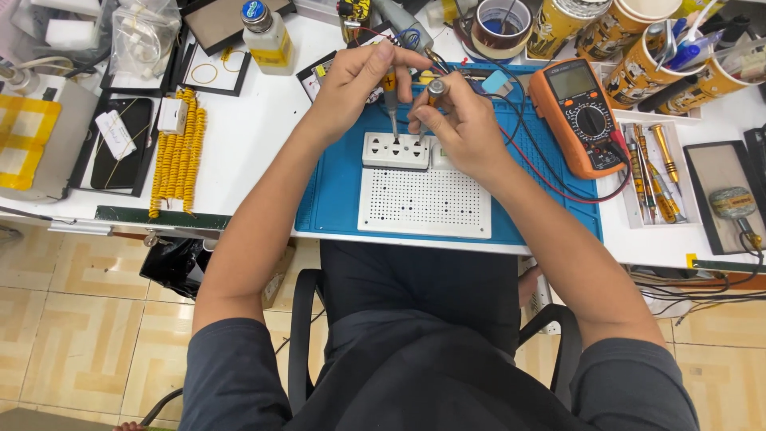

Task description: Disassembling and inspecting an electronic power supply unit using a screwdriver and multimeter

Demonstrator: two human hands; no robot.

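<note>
single view, head-mounted, looking almost straight down from above the seated person. the flat blue rubber work mat [335,199] sits just above frame centre and serves as landmark. the white tabletop [239,136] runs past the mat to left and right; the orange handheld multimeter [576,112] lies at its right edge. below the mat, lap, black chair and beige tiled floor [72,319]. range close, forearms filling mid-frame.

Left hand [359,84] pinches a probe, tip down on white socket block [396,150] | right hand [463,128] holds a second probe [436,90] just beside it | block sits at far edge of white perforated board [424,203] on blue mat [335,191] | orange multimeter [576,116] right, red lead trailing | yellow bead strands [179,152] left.
</note>
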